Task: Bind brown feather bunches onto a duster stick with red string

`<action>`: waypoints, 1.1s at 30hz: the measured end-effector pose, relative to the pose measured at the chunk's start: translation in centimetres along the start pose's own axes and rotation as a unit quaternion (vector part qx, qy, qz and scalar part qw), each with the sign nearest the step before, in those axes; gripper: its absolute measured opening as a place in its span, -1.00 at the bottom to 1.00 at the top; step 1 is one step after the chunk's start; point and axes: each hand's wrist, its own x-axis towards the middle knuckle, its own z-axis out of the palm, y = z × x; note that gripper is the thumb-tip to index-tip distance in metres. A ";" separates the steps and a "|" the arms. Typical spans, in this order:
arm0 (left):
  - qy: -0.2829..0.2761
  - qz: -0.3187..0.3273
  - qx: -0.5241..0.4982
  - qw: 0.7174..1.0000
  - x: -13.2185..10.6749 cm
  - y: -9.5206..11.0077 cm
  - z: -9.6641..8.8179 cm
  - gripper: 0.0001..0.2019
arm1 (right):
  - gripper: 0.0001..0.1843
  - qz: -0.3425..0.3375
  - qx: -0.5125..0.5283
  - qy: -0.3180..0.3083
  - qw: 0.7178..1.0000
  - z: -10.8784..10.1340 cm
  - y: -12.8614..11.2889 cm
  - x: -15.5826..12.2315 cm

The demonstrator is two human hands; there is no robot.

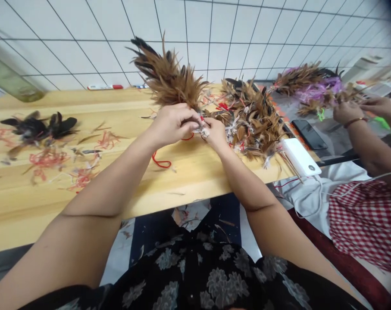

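Note:
A long bundle of brown and black feathers (172, 79) points up and away over the wooden table (143, 181). My left hand (176, 122) is closed around its near end, thumb and fingers pinched at the whitish quill ends. Against the same end, my right hand (214, 131) is closed too; its fingertips are partly hidden, and something red shows between the two hands. A red string (161, 161) hangs in a loop onto the table below. Just right of my right hand lies a heap of brown feather bunches (255, 118) with white quill ends and red ties.
Black feathers (36, 127) and red string scraps (48, 158) lie at left. A red-capped marker (104, 87) rests by the tiled wall. At right are a white power bank (300, 157) with a cable, a phone (309, 133), and another person's hands (348, 114) near feathers.

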 end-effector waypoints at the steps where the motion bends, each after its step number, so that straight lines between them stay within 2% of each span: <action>1: 0.004 -0.011 -0.004 1.000 0.1 -0.5 0.1 -0.90 | -0.63 0.004 -0.037 -0.006 0.999 0.3 -0.1 -0.1; 3: 0.022 -0.036 -0.021 0.999 0.2 -1.7 0.4 -0.93 | -0.64 0.010 -0.096 -0.016 0.995 0.7 -0.4 -0.3; 6: 0.051 -0.074 -0.068 0.994 0.3 -3.3 0.8 -0.95 | -0.54 0.015 -0.153 -0.031 0.988 1.0 -0.9 -0.5; 11: 0.067 -0.106 -0.108 0.986 0.3 -4.8 1.5 -0.89 | -0.45 0.002 -0.186 -0.059 0.981 1.2 -1.4 -0.7; 27: 0.097 -0.085 -0.035 0.991 -0.4 -5.7 2.6 -0.85 | -0.55 -0.041 -0.239 -0.062 0.968 1.0 -2.0 -1.7; 31: 0.094 -0.069 0.021 0.993 -0.5 -5.5 2.3 -0.85 | -0.59 -0.066 -0.226 -0.052 0.970 1.3 -1.8 -1.7; 33: 0.092 -0.069 0.053 0.992 -0.5 -5.3 2.1 -0.86 | -0.56 -0.089 -0.214 -0.051 0.971 1.6 -1.3 -1.5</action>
